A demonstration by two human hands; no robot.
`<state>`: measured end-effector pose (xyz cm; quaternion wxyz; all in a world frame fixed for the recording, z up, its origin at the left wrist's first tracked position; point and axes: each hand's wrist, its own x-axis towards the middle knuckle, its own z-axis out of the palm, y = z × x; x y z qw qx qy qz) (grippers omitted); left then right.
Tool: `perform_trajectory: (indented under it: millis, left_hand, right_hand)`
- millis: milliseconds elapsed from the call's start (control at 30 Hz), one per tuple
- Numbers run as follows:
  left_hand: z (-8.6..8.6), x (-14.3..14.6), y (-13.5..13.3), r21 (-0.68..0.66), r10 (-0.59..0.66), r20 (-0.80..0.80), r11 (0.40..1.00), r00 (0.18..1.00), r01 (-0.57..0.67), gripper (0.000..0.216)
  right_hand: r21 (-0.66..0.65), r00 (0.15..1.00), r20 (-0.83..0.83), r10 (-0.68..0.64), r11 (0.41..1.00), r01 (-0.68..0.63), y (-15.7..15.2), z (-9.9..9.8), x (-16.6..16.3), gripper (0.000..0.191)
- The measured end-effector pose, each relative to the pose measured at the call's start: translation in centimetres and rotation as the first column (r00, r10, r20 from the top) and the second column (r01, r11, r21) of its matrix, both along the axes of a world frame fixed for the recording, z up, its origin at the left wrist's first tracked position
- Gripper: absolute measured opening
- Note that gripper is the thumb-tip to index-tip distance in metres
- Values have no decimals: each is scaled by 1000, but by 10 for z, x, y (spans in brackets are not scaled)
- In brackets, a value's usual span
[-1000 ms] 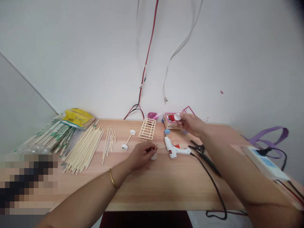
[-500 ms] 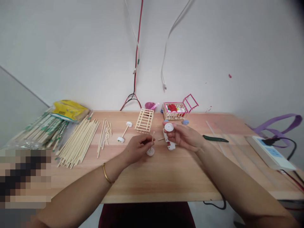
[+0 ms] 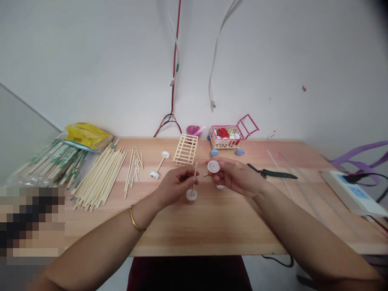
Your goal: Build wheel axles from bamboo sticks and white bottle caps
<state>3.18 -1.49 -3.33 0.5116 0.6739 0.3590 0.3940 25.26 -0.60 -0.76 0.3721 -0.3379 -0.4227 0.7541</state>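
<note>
Between the thumb and fingers of my left hand [image 3: 177,184] is a short wooden stick [image 3: 195,165], held nearly upright. A white plastic cap [image 3: 191,195] sits on its lower end. My right hand [image 3: 239,176] pinches another white cap [image 3: 214,166] by its edge, its hollow side towards me and a small mark at its centre. The two caps are apart. Below my right hand shows part of a white object [image 3: 220,186], mostly hidden. Left of my hands lies a stick axle [image 3: 160,163] with a white cap on each end.
Behind stand a stick frame [image 3: 186,150], a pink bowl [image 3: 193,130] and a pink-edged stick cart [image 3: 227,141] holding colourful items. Loose sticks [image 3: 100,178] and a yellow packet [image 3: 87,135] lie left. At right are a green-handled tool [image 3: 279,174] and a power strip [image 3: 353,194].
My right hand has moved slightly left and down with its cap, covering more of the white object below. My left hand keeps its stick. The camera view has shifted a little.
</note>
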Motion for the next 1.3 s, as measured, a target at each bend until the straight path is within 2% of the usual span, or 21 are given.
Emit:
perform_trajectory:
  millis: [133, 233, 400, 500, 567, 633, 667, 767, 833, 933, 1000, 1067, 1300]
  left_hand:
    - [-2, 1, -1, -147, -84, 71, 985, 994, 94, 27]
    - [-1, 1, -2, -207, -152, 76, 964, 985, 165, 27]
    - [3, 0, -3, -200, -205, 68, 956, 976, 215, 27]
    - [5, 0, -4, -189, -211, 78, 956, 974, 222, 26]
    - [5, 0, -3, -188, -190, 99, 960, 977, 206, 23]
    - [5, -1, -1, -180, -151, 107, 969, 983, 168, 19]
    - [6, -2, 0, -171, -130, 104, 974, 986, 146, 17]
    - [7, -5, 3, -108, -72, 46, 991, 996, 77, 13]
    - [10, -7, 4, -20, -38, -26, 999, 999, 38, 9]
    - [13, -9, 3, 134, 30, -118, 991, 993, -14, 5]
    - [14, -9, 3, 192, 66, -153, 981, 986, -36, 5]
    - [12, -10, 3, 214, 77, -188, 976, 979, -36, 7]
    - [2, -10, 8, 199, 68, -232, 980, 970, -21, 9]
  right_hand:
    - [38, 1000, -2, -5, 999, 5, -1, -2, 0, 29]
    - [55, 999, 38, 7, 998, -10, -3, -1, -1, 29]
    - [91, 994, 109, 7, 996, -17, -2, -3, -1, 31]
    - [189, 972, 237, 8, 980, -54, -2, -6, 1, 37]
    - [273, 939, 342, 28, 954, -128, -4, -6, 1, 42]
    - [385, 883, 469, 25, 894, -229, -8, -5, 0, 39]
    - [454, 836, 549, -9, 843, -289, -10, -4, -1, 33]
    - [607, 641, 737, -214, 627, -488, -13, -3, -5, 19]
    - [647, 564, 757, -329, 494, -581, -12, -4, -5, 19]
    - [667, 499, 736, -458, 364, -650, -8, -8, -3, 24]
    - [665, 468, 725, -505, 338, -666, -6, -11, -2, 27]
    - [664, 465, 727, -505, 343, -665, -4, -12, -1, 28]
    - [654, 445, 734, -514, 355, -668, -4, -15, -1, 31]
